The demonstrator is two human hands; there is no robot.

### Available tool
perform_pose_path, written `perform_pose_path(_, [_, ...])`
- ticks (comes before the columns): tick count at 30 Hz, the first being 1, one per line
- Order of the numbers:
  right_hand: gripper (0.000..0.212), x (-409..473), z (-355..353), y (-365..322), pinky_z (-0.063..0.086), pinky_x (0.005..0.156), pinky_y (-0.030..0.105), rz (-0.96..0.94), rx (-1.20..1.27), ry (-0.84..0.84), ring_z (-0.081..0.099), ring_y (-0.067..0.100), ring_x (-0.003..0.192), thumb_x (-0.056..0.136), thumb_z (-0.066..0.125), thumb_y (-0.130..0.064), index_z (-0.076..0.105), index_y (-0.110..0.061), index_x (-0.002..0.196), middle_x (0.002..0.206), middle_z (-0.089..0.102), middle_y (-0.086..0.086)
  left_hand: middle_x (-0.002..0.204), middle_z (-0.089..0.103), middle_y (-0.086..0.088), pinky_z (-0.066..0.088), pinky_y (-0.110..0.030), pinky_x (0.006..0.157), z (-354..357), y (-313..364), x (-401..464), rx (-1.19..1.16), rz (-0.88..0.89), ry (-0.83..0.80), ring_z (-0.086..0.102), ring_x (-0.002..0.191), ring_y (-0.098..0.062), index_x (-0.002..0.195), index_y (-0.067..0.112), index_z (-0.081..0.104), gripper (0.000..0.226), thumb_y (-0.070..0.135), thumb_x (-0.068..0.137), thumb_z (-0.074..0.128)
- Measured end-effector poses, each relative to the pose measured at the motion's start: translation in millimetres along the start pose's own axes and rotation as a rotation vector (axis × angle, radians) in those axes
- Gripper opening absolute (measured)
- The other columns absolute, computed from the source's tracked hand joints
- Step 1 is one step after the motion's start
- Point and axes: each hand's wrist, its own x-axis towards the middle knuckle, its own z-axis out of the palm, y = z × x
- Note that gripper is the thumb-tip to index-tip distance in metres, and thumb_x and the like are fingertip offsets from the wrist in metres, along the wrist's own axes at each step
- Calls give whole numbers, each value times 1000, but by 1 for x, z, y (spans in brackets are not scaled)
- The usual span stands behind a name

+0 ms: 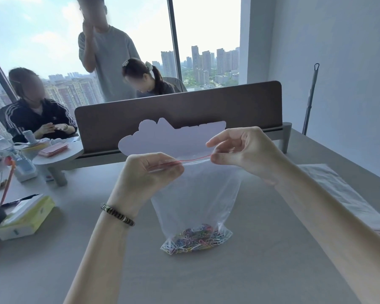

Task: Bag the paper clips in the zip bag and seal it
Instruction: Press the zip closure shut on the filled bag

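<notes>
Sealing underway: left hand (149,170) and right hand (235,150) pinch bag (195,194) zip above clips (195,239); next, press between them.

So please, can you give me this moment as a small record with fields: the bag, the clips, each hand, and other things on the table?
bag: clear zip bag, held upright above the table
clips: coloured paper clips, heaped in the bottom of the bag
left hand: left hand pinches the red zip strip
right hand: right hand pinches the strip at its other end
seal: cannot tell if closed
nearby: tissue pack at the left; plastic sheet at the right
</notes>
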Motion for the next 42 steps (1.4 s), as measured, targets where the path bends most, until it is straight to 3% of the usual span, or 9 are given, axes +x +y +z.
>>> perform_pose_path(7, [11, 0, 2, -5, 56, 86, 17, -15, -138, -134, 72, 2, 87, 85, 76, -13, 79, -19, 93, 90, 78, -7, 68, 70, 3, 51, -18, 68, 8, 5, -3, -36, 28, 27, 65, 69, -9, 73, 3, 71, 7, -2, 77, 74])
perform_pose_path(12, [7, 0, 9, -7, 50, 73, 12, -42, -192, -135, 65, -2, 71, 83, 79, -21, 78, -15, 81, 77, 74, -7, 68, 68, 2, 49, -20, 65, 13, 4, -3, -31, 27, 40, 64, 68, -9, 73, 3, 68, 8, -1, 78, 72])
perform_pose_path(19, [10, 0, 17, -4, 48, 83, 26, -103, -294, -69, 63, 4, 79, 84, 74, -26, 75, -22, 75, 78, 68, -11, 73, 75, 0, 51, -16, 66, 18, 3, -5, -45, 28, 52, 68, 67, -7, 76, 5, 75, 6, 6, 73, 80])
perform_pose_path(24, [19, -1, 23, -7, 52, 72, 34, -132, -255, -110, 60, 6, 65, 79, 78, -40, 78, -21, 77, 72, 72, -4, 75, 76, -8, 51, -16, 65, 20, 2, -4, -14, 63, 74, 68, 67, -9, 75, 3, 75, 4, 3, 74, 79])
perform_pose_path(29, [15, 2, 31, -1, 53, 78, 48, -179, -310, -57, 61, 12, 71, 80, 72, -40, 77, -27, 76, 74, 70, -6, 72, 76, -3, 50, -14, 64, 22, 1, -5, -29, 70, 79, 68, 66, -6, 77, 1, 75, 3, 0, 75, 77])
perform_pose_path(35, [9, 2, 17, 5, 50, 79, 22, -155, -317, -71, 66, 0, 76, 82, 76, -31, 76, -26, 75, 74, 72, -14, 76, 77, -6, 53, -18, 70, 6, -3, -3, -39, 42, 41, 69, 70, -10, 81, 4, 77, 8, 3, 74, 78])
perform_pose_path(38, [11, 7, 13, 9, 47, 71, 21, -158, -318, -36, 63, 5, 70, 79, 81, -27, 76, -27, 69, 71, 70, -8, 72, 76, 0, 50, -14, 67, 10, -5, -2, 61, 58, 95, 68, 66, -4, 76, 9, 78, 7, 3, 72, 80])
perform_pose_path(42, [2, 8, 2, 12, 55, 74, 19, -76, -183, -83, 71, 0, 77, 80, 81, -18, 81, -20, 80, 77, 77, -10, 78, 77, -5, 50, -12, 68, 4, -4, 1, 12, 23, 38, 70, 71, -7, 82, 4, 77, 9, 1, 74, 77])
